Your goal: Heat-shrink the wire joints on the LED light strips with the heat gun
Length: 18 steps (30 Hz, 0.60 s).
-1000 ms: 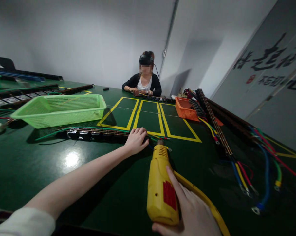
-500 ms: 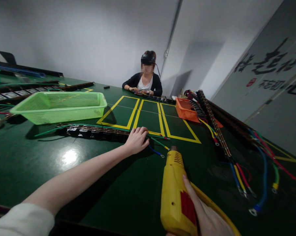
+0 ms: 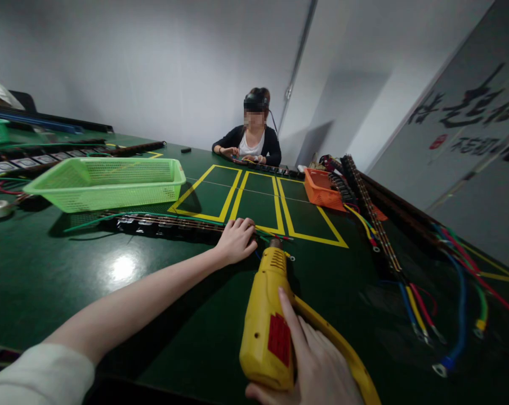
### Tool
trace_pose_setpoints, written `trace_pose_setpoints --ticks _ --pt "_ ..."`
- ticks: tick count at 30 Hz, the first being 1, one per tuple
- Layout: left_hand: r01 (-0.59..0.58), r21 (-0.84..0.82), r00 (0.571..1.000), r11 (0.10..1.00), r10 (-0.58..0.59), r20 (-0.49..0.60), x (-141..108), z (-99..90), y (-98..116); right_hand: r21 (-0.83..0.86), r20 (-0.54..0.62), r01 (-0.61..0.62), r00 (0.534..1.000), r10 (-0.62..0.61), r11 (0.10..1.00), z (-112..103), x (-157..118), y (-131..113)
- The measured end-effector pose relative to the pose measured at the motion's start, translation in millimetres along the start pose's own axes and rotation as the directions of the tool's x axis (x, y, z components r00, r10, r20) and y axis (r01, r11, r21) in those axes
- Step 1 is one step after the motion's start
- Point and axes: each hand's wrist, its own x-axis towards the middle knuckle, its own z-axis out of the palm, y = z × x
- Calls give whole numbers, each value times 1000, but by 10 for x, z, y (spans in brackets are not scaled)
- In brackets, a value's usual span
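Note:
In the head view my right hand (image 3: 317, 360) is wrapped around a yellow heat gun (image 3: 265, 315). Its metal nozzle points away from me, at the wire ends past my left hand. My left hand (image 3: 236, 241) is closed over the right end of a long dark wire harness (image 3: 170, 224), which lies on the green table. A green wire (image 3: 92, 222) runs along the harness. Past my left fingers, a ring terminal (image 3: 291, 258) shows beside the nozzle; the heat gun covers most of the other wires there.
A light green basket (image 3: 111, 194) stands behind the harness, an orange basket (image 3: 322, 188) at the right. More harnesses with coloured leads (image 3: 419, 309) lie on the right side. Yellow tape (image 3: 280, 205) marks the table. Across it sits a person (image 3: 252, 140), hands on a similar strip.
My right hand has moved the heat gun left and forward, bringing its nozzle over the wire ends. My left hand keeps its place on the harness.

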Motion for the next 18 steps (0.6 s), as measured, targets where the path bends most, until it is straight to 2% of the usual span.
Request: trace_pose_setpoints --ticks 6,13,18 --pt "-2 -4 1000 1000 2 8 6 16 -23 116 102 -41 994 29 992 -80 160 -142" --pt "-4 -27 1000 1000 4 20 -2 8 -38 127 84 -94 993 84 987 -72 144 -155" --pt "-13 -44 1000 999 14 20 -9 -15 -31 122 81 -68 995 58 990 -78 86 -49"
